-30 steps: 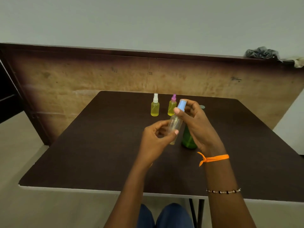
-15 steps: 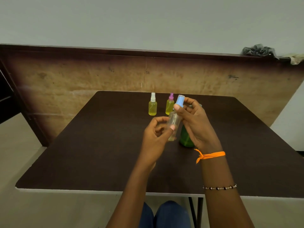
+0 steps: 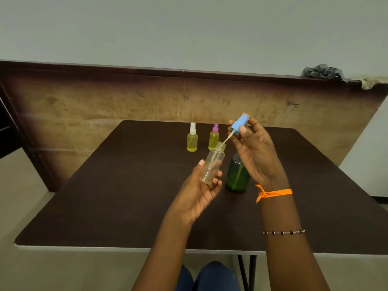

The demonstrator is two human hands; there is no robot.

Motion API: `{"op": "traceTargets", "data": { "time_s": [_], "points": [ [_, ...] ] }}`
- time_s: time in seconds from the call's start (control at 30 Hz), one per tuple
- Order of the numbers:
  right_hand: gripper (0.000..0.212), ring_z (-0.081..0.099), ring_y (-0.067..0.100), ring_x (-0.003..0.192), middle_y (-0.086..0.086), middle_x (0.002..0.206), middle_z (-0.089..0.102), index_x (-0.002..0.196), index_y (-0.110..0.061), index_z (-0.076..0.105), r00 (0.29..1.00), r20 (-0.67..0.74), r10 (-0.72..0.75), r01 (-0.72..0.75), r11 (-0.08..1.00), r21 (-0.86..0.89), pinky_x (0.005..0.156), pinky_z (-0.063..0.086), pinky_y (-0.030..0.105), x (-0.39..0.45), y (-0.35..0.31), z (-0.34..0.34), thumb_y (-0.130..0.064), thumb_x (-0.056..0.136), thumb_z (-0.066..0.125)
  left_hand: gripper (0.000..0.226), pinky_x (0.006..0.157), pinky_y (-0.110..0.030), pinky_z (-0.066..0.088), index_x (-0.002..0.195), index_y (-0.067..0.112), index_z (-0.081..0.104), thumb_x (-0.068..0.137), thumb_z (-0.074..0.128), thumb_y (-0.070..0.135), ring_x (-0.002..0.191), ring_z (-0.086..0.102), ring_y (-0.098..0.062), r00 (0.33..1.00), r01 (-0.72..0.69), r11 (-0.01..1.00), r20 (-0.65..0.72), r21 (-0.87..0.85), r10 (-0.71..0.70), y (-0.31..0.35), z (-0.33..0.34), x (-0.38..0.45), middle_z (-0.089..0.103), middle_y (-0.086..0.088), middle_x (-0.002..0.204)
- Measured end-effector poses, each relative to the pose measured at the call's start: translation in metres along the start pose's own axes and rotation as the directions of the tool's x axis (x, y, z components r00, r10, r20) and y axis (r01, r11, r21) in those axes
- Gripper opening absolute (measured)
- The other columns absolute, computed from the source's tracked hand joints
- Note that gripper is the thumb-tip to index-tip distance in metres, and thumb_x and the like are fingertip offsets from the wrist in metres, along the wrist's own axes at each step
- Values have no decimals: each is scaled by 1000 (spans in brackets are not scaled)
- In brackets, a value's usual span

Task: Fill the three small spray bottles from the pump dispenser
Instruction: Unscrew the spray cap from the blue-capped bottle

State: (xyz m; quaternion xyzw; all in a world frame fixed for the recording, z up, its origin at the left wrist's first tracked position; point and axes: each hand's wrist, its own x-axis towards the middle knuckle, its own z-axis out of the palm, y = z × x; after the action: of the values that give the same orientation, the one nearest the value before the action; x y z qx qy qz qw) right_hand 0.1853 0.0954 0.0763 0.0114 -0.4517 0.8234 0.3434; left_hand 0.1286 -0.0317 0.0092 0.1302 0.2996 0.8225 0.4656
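Note:
My left hand (image 3: pixel 199 190) grips a clear small bottle (image 3: pixel 212 164), tilted, its neck uncovered. My right hand (image 3: pixel 255 152) pinches the blue spray cap (image 3: pixel 239 122) lifted above the neck; its thin dip tube (image 3: pixel 226 139) still reaches down into the bottle's mouth. Behind my right hand stands the green dispenser bottle (image 3: pixel 237 175) on the table, its top hidden by my palm. Farther back stand two small bottles with yellow liquid, one with a white cap (image 3: pixel 192 139) and one with a purple cap (image 3: pixel 213 138).
The dark brown table (image 3: pixel 117 196) has a pale front edge near my knees. A worn wooden board (image 3: pixel 105 106) stands behind the table. Crumpled grey cloth (image 3: pixel 322 72) lies on the board's top at the right.
The blue cap was seated on the clear bottle; my right hand has lifted it off and up to the right, drawing the dip tube out. My left hand lowered the bottle slightly.

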Motion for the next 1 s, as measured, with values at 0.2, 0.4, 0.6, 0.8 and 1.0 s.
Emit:
{"op": "traceTargets", "data": {
  "time_s": [0.2,0.4,0.6,0.8,1.0],
  "points": [
    [19,64,12,86,8,97,62,112,-10,47,961,-199,-195,149,964,-221,83,51,23,13,-29,-20,-2,95,46,31,78,-24,55,115,14,59,87,53,24,82,61,-11,999,-7,990,-41,141,13,-12,-13,5,69,-6,97],
    [26,60,11,76,3,90,61,118,-5,49,918,-327,-224,-65,729,-681,70,50,18,19,-25,-74,-5,93,53,25,87,-26,49,114,20,59,90,51,17,90,61,-12,997,9,983,-80,182,6,-19,-17,9,67,-4,104],
    [22,60,22,95,7,98,63,103,-7,65,832,-544,-103,-484,343,-805,80,47,31,20,24,-135,-12,83,68,27,87,-27,48,117,19,57,92,50,17,88,60,-11,996,13,982,-88,186,4,-23,-19,14,68,-3,102],
    [20,61,24,97,10,102,66,97,-5,68,788,-614,-51,-571,314,-759,85,50,34,8,56,-147,-19,83,71,25,83,-26,50,116,20,58,92,50,18,87,61,-11,996,25,985,-94,173,-9,-25,-23,19,69,-2,100],
    [17,61,23,94,9,93,66,87,-8,70,792,-605,-83,-559,301,-773,74,44,28,5,55,-145,-25,86,67,28,82,-26,50,119,18,55,91,51,18,88,60,-12,995,36,989,-98,147,-22,-28,-25,21,68,-3,100]
  ]
}}
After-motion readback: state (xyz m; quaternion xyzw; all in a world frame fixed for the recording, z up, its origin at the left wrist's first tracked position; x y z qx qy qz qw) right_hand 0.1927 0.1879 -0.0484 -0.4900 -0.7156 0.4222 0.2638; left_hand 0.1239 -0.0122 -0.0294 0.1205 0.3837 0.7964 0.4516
